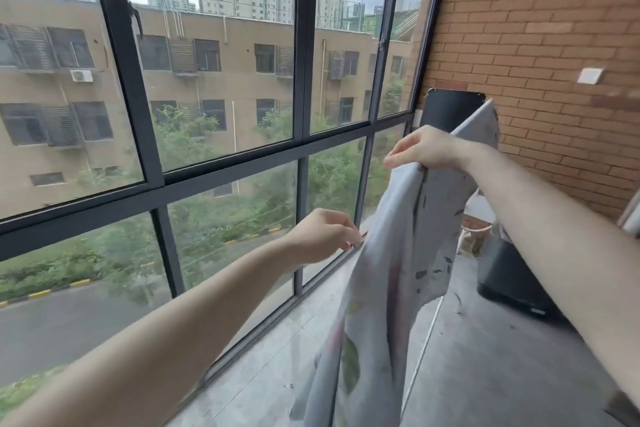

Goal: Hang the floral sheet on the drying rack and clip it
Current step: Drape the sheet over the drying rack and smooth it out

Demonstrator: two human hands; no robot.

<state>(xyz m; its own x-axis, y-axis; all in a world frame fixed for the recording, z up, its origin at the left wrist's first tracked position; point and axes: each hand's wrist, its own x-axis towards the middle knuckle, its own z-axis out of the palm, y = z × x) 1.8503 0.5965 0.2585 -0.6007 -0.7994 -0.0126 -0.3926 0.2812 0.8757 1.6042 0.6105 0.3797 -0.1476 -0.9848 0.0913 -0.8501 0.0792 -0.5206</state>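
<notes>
I'm on a closed-in home balcony — tall dark-framed windows [221, 135] looking down on apartment blocks [242, 59] and trees, a brick wall [540, 45] at my right, bare concrete floor [485, 357] underfoot.

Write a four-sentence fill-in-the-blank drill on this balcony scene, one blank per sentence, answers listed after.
1. The floral sheet hangs from the ____ hand.
2. The left hand is near the sheet's ____ edge.
3. The wall on the right is made of ____.
4. The white switch plate is mounted on the ____.

Answers: right; left; brick; wall
</notes>
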